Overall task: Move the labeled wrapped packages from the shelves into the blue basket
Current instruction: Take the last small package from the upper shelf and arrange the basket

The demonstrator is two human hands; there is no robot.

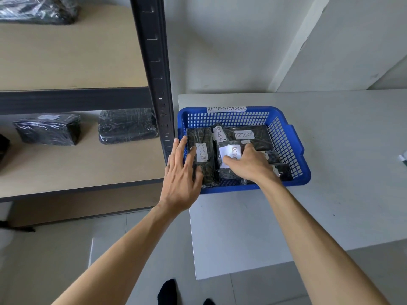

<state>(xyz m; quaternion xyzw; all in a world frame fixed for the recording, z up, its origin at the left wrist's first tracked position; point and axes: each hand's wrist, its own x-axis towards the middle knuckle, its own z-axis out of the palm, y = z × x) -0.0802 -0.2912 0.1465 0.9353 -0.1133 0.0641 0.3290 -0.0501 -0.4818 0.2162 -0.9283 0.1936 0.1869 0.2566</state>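
While packages (253, 137) crowd it, basket (284, 137) fills.

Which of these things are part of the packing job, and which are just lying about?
Part of the job:
- blue basket
- RETURN-labelled packages inside it
- left hand, right hand
- wrapped packages on the shelf

Lying about:
- white table
- small white object at the table's right edge

Left hand (181, 172): reached forward, fingers straight, palm down.
Right hand (248, 165): reached forward, fingers curled downward.
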